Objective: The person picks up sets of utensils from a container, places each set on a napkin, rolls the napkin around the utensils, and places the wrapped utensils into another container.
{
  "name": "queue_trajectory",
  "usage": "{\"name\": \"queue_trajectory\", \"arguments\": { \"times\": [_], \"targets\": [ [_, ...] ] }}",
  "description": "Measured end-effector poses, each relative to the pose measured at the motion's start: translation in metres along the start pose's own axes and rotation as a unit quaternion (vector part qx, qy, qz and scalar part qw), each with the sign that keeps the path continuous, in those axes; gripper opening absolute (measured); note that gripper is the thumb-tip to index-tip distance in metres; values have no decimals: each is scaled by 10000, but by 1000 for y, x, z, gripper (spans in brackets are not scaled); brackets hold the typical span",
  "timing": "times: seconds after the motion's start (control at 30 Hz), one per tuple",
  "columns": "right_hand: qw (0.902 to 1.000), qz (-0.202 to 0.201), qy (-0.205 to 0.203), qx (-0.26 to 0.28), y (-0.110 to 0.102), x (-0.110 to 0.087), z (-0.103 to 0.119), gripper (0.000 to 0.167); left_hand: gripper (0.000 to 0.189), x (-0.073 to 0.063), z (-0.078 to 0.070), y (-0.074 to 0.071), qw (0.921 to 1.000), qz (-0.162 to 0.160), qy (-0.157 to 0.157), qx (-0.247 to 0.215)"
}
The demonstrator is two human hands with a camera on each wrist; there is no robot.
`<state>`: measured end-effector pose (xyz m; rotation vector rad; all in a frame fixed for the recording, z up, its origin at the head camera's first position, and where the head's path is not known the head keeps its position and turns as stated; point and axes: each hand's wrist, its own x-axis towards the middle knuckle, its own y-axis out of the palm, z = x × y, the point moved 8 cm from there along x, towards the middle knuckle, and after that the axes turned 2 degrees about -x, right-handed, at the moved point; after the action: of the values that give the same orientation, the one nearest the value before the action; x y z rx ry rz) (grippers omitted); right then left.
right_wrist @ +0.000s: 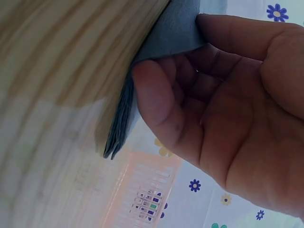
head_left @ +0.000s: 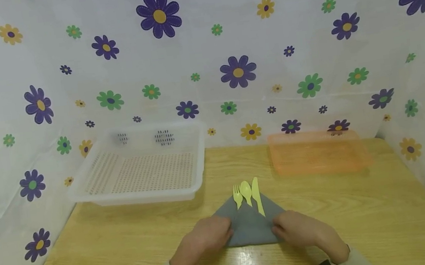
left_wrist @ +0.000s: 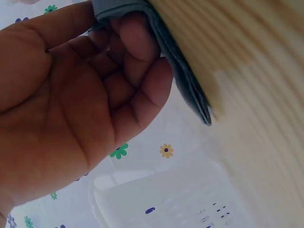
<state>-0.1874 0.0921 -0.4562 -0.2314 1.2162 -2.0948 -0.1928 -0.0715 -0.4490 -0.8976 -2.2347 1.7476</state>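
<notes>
A grey-blue cloth napkin (head_left: 249,231), folded into a pointed pocket, lies on the wooden table. Out of its top stick a yellow-green fork (head_left: 238,195), spoon (head_left: 246,189) and knife (head_left: 257,196), side by side. My left hand (head_left: 212,234) pinches the napkin's left side; in the left wrist view, curled fingers and the thumb meet at the cloth's folded edge (left_wrist: 187,83). On the opposite side, my right hand (head_left: 298,227) pinches the napkin between thumb and curled fingers, and layered folds (right_wrist: 121,121) show in the right wrist view. The cutlery handles are hidden inside the cloth.
At the back left stands a white perforated plastic basket (head_left: 140,197). A translucent orange basket (head_left: 322,167) sits at the back right. Behind the wooden table (head_left: 372,210) and along both sides hangs a white flowered curtain (head_left: 202,53).
</notes>
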Motion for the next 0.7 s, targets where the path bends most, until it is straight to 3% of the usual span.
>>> {"name": "queue_trajectory", "arguments": {
  "times": [0.3,0.57,0.7],
  "targets": [
    [9997,-125,208,-39,-4,0,0,30,25,7,-3,-1,9989,-166,36,442],
    [9992,-50,386,-10,-2,1,1,30,22,12,4,5,9988,74,-239,433],
    [9987,-74,483,-120,0,2,1,30,22,12,3,10,9975,4,-214,670]
  ]
}}
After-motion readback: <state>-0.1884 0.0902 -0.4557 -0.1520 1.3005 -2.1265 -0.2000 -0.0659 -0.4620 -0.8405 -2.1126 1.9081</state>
